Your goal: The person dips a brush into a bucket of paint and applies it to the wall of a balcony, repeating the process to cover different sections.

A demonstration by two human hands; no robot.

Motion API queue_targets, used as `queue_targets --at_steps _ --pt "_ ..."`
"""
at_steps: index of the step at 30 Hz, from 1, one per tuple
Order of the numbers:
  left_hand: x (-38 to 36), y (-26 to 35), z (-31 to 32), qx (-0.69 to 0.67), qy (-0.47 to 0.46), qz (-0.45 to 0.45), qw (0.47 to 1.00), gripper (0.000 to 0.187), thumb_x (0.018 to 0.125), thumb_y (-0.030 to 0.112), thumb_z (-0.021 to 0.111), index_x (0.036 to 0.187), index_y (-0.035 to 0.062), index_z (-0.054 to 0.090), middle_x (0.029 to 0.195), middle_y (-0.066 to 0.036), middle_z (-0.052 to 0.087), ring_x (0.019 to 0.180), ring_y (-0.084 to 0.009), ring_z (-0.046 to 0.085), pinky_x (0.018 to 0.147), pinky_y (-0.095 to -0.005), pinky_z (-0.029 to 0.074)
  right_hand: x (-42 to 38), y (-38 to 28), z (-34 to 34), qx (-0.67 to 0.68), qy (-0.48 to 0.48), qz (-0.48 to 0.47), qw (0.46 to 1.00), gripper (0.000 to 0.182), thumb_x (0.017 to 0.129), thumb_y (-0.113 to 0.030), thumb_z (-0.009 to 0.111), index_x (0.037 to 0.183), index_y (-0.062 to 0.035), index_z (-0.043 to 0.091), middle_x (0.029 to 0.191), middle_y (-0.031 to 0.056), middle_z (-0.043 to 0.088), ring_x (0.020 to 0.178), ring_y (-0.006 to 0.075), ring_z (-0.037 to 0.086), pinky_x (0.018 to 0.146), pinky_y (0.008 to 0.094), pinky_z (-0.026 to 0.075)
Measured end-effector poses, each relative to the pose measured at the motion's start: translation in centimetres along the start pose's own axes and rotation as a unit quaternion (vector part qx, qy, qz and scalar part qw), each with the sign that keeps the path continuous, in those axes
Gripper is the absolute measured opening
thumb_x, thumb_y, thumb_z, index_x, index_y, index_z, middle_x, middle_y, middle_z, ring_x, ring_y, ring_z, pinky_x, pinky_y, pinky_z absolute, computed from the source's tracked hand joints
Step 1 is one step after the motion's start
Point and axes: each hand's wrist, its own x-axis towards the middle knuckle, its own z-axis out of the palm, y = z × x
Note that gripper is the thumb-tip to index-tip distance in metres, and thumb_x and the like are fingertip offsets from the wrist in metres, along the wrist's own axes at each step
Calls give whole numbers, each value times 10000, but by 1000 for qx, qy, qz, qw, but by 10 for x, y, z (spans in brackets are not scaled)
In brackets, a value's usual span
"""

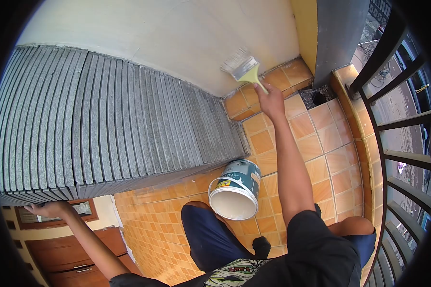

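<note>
A wide paintbrush [247, 70] with a pale yellow-green handle is in my right hand [271, 99], its fingers wrapped round the grip. The whitish bristles are up against the lower part of the cream wall [177, 36], just above the tiled skirting. Far to the left, my left hand [50, 210] lies with fingers stretched out at the lower edge of the grey ribbed stone cladding [115, 119]. A dark green paint bucket [242, 174] with a white rim sits on the floor between my knees, tilted toward me in this view, its inside coated whitish.
Orange tiles [163, 210] cover the floor and the low skirting. A dark metal railing [385, 124] curves along the right side, above a tiled ledge. At the foot of a grey pillar [337, 38] is a drain hole [319, 98]. Wooden doors [76, 253] stand at lower left.
</note>
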Motion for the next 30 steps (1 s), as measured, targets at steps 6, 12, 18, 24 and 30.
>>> queue_targets --at_steps 6,12,18,24,30 --pt "-5 14 2 -7 6 -26 1000 558 1062 271 320 1568 63 216 1535 -222 287 1395 -375 395 1153 -501 433 14 -6 -53 -252 110 29 961 385 943 -383 652 1162 -77 729 971 234 719 863 438 693 780 515 541" --pt "-2 15 2 -35 14 -45 998 583 1051 278 361 1573 69 207 1540 -213 297 1390 -365 403 1158 -505 427 -5 11 -29 -207 249 -26 946 361 931 -280 662 1223 -72 703 833 225 694 798 436 673 712 529 518" --pt "2 0 4 -25 19 -17 999 574 1043 306 327 1555 50 281 1534 -246 302 1400 -397 381 1161 -532 377 -33 -49 15 -140 67 -19 988 414 913 -216 662 1310 -99 664 864 262 694 870 443 677 741 502 534" --pt "14 -26 -3 54 14 33 998 565 1040 177 373 1563 30 219 1501 -268 346 1350 -393 458 1106 -491 472 -41 -66 -30 -109 133 37 984 411 909 -209 663 1305 -103 660 884 251 700 862 450 674 760 495 538" --pt "-12 37 7 -45 4 -56 997 591 1068 309 311 1575 40 172 1586 -257 249 1417 -389 372 1186 -514 368 -31 -87 -17 -161 2 -22 987 387 924 -177 633 1301 -95 662 1001 267 698 952 434 675 825 483 528"
